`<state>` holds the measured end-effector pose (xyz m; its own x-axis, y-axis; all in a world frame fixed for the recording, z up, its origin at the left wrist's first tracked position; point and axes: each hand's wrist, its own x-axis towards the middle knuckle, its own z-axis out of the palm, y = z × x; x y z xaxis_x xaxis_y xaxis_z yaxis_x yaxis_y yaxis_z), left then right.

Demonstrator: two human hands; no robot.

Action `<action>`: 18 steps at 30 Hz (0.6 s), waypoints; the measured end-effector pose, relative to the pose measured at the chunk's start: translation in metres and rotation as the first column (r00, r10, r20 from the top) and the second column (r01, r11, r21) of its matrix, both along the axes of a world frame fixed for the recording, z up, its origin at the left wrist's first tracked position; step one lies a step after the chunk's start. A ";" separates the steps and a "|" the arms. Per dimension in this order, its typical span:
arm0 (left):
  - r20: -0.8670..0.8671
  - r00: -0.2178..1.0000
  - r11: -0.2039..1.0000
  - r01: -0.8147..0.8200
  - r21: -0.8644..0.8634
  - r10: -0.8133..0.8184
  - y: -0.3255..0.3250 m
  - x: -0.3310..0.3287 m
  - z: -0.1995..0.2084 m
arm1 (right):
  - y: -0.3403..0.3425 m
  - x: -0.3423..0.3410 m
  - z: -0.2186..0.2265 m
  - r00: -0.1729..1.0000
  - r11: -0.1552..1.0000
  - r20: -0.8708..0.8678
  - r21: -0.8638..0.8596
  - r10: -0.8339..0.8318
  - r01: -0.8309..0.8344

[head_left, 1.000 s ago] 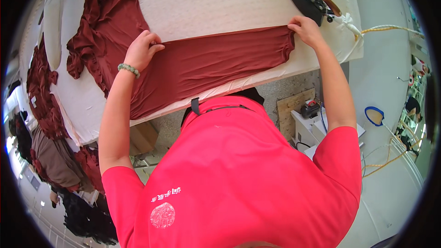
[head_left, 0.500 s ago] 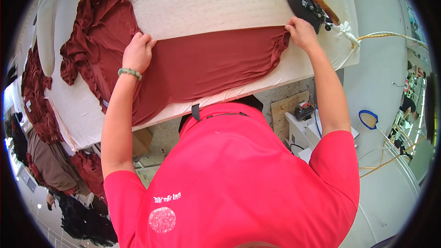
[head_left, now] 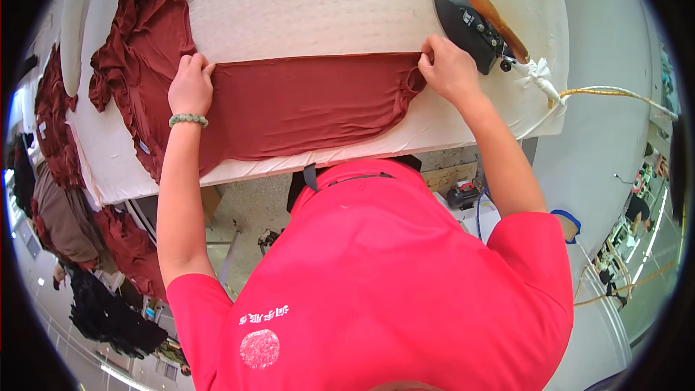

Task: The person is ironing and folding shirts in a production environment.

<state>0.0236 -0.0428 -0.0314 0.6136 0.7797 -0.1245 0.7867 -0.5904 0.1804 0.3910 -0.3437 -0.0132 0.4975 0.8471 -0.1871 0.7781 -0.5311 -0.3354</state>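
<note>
Pale tabletop (head_left: pixel 311 3) under dark-red garment (head_left: pixel 304 105), rumpled left, smoother right

White padded table (head_left: pixel 311 11), dark red garment (head_left: pixel 304 105) spread along its near edge, black wooden-handled iron (head_left: pixel 460 27) at right.

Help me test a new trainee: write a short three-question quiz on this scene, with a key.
1. Multiple choice: what does the iron rest on? A) a stool; B) the white-covered table; C) a shelf.
2. True or false: the beaded bracelet is on the left wrist.
3. Short answer: what do the left hand and right hand both hold?

Key: 1. B. 2. True. 3. The maroon garment.
</note>
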 end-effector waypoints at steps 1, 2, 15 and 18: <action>0.000 1.000 1.000 -0.023 0.014 0.023 -0.002 0.002 0.000 | -0.003 0.003 0.000 0.999 1.000 -0.047 -0.008 -0.012 0.012; 0.023 0.999 0.998 -0.039 0.058 0.037 -0.003 0.003 -0.001 | -0.006 0.005 -0.001 0.996 0.999 -0.090 0.052 0.012 -0.007; -0.055 0.998 1.000 -0.021 0.010 0.021 0.004 0.011 -0.006 | -0.040 0.004 -0.002 0.896 0.985 -0.434 -0.090 0.093 -0.146; -0.042 0.997 0.998 -0.060 0.011 0.060 0.001 0.011 -0.004 | -0.037 0.004 -0.002 0.911 0.979 -0.383 -0.067 0.151 -0.190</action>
<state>0.0345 -0.0417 -0.0349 0.5600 0.8163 -0.1417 0.8276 -0.5433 0.1409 0.3947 -0.3811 -0.0154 0.2239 0.8795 -0.4200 0.6879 -0.4479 -0.5712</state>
